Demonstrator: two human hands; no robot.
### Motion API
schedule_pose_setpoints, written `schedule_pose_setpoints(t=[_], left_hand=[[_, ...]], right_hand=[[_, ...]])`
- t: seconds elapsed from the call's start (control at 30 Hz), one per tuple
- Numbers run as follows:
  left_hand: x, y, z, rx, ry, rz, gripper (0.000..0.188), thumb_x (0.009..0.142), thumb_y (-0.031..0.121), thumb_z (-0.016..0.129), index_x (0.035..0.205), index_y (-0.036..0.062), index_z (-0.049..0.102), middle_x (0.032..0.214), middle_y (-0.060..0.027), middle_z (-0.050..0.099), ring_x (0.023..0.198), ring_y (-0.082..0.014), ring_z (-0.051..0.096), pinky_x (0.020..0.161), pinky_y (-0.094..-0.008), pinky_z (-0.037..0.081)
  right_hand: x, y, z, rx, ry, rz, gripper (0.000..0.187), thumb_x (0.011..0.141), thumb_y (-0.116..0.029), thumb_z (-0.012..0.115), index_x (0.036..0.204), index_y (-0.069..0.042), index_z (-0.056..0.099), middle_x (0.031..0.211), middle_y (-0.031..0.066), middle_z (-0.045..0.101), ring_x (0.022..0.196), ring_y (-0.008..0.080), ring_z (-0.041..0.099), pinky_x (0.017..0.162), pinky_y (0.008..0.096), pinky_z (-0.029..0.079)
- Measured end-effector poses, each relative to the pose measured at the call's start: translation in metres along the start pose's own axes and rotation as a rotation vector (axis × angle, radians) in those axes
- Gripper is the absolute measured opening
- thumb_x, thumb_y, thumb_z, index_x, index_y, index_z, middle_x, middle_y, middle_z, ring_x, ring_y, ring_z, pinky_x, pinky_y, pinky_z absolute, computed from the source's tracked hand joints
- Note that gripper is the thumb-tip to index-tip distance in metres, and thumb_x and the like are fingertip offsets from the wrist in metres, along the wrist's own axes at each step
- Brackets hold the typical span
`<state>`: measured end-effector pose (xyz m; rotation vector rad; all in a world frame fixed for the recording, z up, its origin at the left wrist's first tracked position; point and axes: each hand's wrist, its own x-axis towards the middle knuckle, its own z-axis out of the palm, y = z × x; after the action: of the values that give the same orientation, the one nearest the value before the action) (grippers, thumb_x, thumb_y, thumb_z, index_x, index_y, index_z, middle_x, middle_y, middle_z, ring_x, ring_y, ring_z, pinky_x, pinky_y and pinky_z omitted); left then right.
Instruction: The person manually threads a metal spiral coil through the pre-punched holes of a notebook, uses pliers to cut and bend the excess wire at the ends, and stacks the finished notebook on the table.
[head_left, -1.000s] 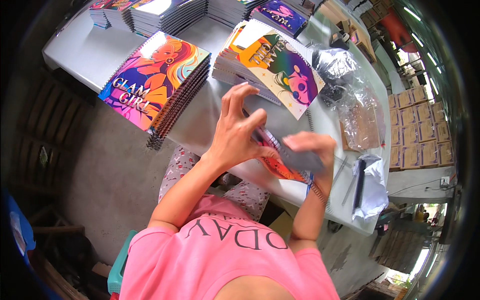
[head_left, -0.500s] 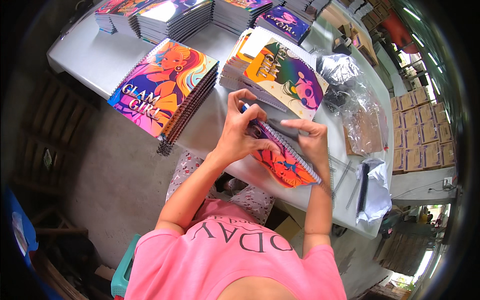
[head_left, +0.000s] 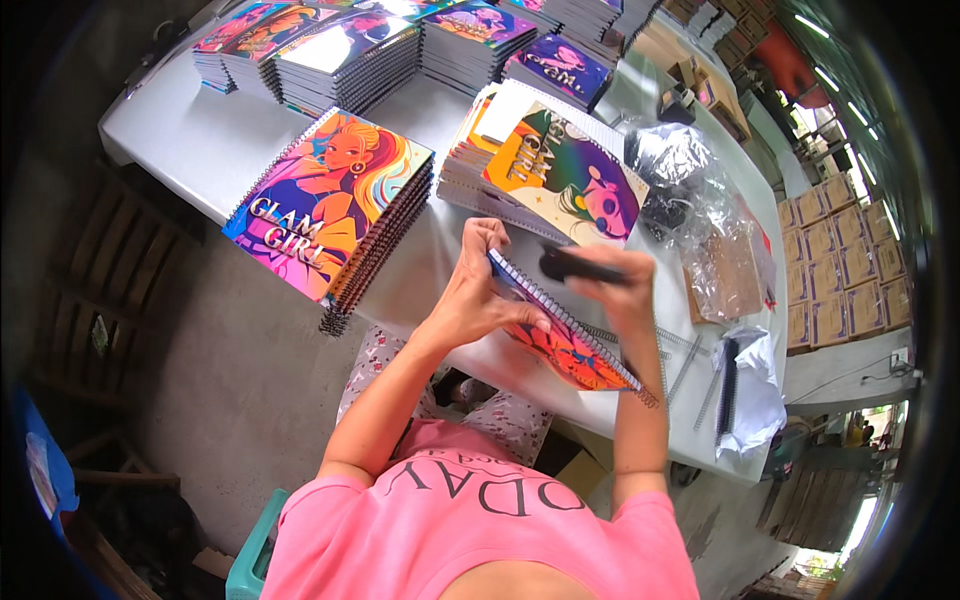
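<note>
My left hand [head_left: 478,290] grips a spiral notebook [head_left: 570,350] with an orange, pink and blue cover, thumb on the cover, spine upward and tilted. A wire coil runs along the spine, its loose end sticking out near my right forearm. Just beyond the spine, my right hand [head_left: 618,285] is closed round a dark tool [head_left: 575,266], apart from the coil. Motion smears the tool, so its kind is unclear. Left of my hands lies a stack of colourful coil-bound notebooks [head_left: 325,205]. Straight ahead is a pile of notebooks with a green and orange cover [head_left: 565,170] on top.
More notebook stacks [head_left: 345,65] line the table's far side. Clear plastic wrap [head_left: 720,255] lies at the right, near loose wire coils [head_left: 685,370] and a dark coil [head_left: 727,385] on white paper. Cartons [head_left: 845,260] are piled beyond the table. A teal stool [head_left: 250,560] shows at lower left.
My right hand with the dark tool has moved slightly away from the coil. My left fingers have shifted down, and the notebook's cover is turned more edge-on. The whole view has shifted slightly.
</note>
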<state>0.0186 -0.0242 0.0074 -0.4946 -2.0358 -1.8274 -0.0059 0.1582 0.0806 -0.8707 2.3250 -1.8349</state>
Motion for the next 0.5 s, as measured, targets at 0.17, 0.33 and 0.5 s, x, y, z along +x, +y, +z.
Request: schedule_pose_setpoints(t=[0.17, 0.33, 0.5], left_hand=[[-0.002, -0.001, -0.004, 0.039, -0.013, 0.040, 0.089, 0.049, 0.036, 0.090, 0.104, 0.0016, 0.028, 0.098, -0.0095, 0.032, 0.094, -0.0216, 0.035, 0.088, -0.0293, 0.033], [-0.002, 0.006, -0.005, -0.281, 0.057, -0.282, 0.031, 0.081, 0.024, 0.069, 0.085, 0.0052, 0.046, 0.070, 0.0018, 0.040, 0.065, -0.0077, 0.039, 0.059, -0.0222, 0.037], [-0.005, 0.016, -0.018, -0.280, 0.230, -0.221, 0.016, 0.085, 0.014, 0.065, 0.075, 0.0036, 0.057, 0.067, 0.0054, 0.049, 0.062, -0.0034, 0.042, 0.056, -0.0197, 0.034]], right_hand=[[0.012, 0.000, 0.005, -0.307, -0.136, -0.082, 0.037, 0.061, 0.010, 0.064, 0.093, -0.007, 0.072, 0.090, 0.0113, 0.070, 0.084, 0.0195, 0.068, 0.075, 0.0272, 0.052], [0.048, 0.004, -0.033, -0.643, 0.411, -0.291, 0.040, 0.068, 0.010, 0.058, 0.101, -0.011, 0.070, 0.098, 0.0107, 0.068, 0.094, 0.0262, 0.065, 0.087, 0.0345, 0.049], [0.021, 0.042, -0.073, -1.122, 0.383, -0.172, 0.030, 0.086, -0.007, 0.050, 0.113, -0.010, 0.063, 0.121, 0.0154, 0.056, 0.110, 0.0293, 0.055, 0.096, 0.0460, 0.039]])
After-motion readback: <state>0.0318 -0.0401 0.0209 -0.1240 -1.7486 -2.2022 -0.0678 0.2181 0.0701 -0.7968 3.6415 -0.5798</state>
